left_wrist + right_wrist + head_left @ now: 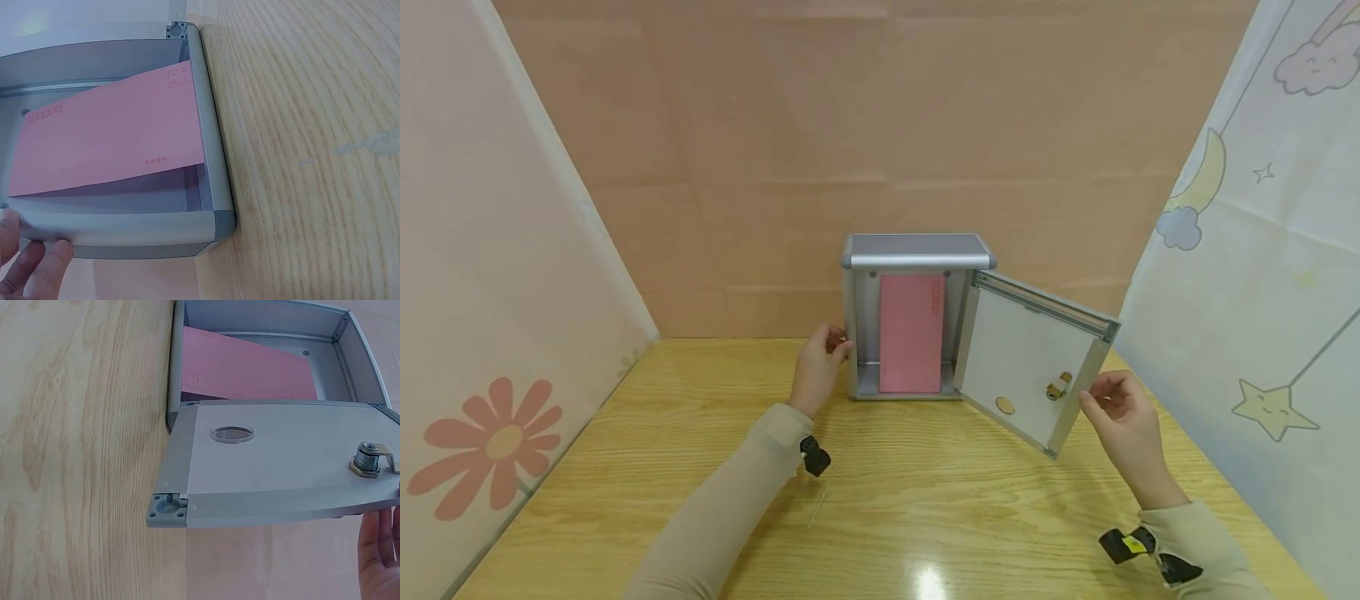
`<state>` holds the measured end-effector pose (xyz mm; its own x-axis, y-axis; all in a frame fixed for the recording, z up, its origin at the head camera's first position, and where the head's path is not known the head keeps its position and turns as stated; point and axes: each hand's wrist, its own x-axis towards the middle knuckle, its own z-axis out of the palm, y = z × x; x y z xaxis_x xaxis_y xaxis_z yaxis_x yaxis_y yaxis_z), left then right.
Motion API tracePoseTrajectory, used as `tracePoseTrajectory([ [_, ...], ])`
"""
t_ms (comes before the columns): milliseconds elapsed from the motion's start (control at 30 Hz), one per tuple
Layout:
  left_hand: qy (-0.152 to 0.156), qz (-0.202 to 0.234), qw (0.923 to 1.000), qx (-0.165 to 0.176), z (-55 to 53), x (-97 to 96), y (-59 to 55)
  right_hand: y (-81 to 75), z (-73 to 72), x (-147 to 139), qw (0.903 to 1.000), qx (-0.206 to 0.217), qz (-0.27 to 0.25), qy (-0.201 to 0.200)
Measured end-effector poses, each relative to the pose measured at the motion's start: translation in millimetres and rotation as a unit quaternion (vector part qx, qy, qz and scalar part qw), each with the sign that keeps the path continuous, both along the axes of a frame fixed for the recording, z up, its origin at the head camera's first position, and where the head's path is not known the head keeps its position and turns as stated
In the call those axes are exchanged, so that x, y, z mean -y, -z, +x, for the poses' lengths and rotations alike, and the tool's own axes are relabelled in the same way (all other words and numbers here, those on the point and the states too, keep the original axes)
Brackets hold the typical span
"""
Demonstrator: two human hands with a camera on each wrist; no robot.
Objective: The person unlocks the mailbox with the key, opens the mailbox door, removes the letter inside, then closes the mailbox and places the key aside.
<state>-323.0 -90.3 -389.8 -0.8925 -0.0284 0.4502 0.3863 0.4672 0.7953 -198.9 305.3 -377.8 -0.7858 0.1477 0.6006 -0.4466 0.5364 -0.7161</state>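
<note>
A grey metal mailbox stands upright on the table with its front door swung out to the right. Inside, a pink envelope leans upright against the back. My left hand holds the left side wall of the mailbox; the left wrist view catches its fingertips at that wall's edge. At the door's free edge, my right hand grips with the thumb on the inner face and fingers behind. A brass-coloured cam lock and a small round window sit on the door's inner face.
The light wooden table extends in front of the mailbox. A plain orange-pink backdrop rises behind it. Patterned side panels stand left, with a red flower, and right, with a yellow star.
</note>
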Motion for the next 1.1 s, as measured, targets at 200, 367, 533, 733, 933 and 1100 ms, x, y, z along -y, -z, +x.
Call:
tracePoseTrajectory([
  [200,-0.01,-0.009,0.9999,0.006,1.1,-2.6,-2.8,-1.6,1.9,0.1,1.0,-0.005,-0.007,0.0],
  [367,-0.026,-0.005,0.9994,-0.022,10.5,-8.2,-11.1,-2.0,4.0,-0.4,1.0,-0.003,-0.007,0.004],
  [533,-0.004,0.035,0.9941,-0.103,25.6,-24.3,-31.0,-1.7,3.1,-0.4,1.0,-0.005,-0.007,-0.001],
  [733,0.086,0.038,0.9951,-0.03,36.4,-51.6,-43.7,0.9,0.7,-1.6,1.0,0.002,-0.002,-0.005],
  [933,0.083,0.0,0.9891,0.122,21.4,-75.2,-31.3,0.1,-0.6,-1.7,0.9999,-0.001,-0.004,-0.012],
  [1100,0.06,0.006,0.9857,0.157,6.8,-86.6,-15.1,-1.0,-0.4,-1.7,0.9998,-0.006,-0.006,-0.018],
])
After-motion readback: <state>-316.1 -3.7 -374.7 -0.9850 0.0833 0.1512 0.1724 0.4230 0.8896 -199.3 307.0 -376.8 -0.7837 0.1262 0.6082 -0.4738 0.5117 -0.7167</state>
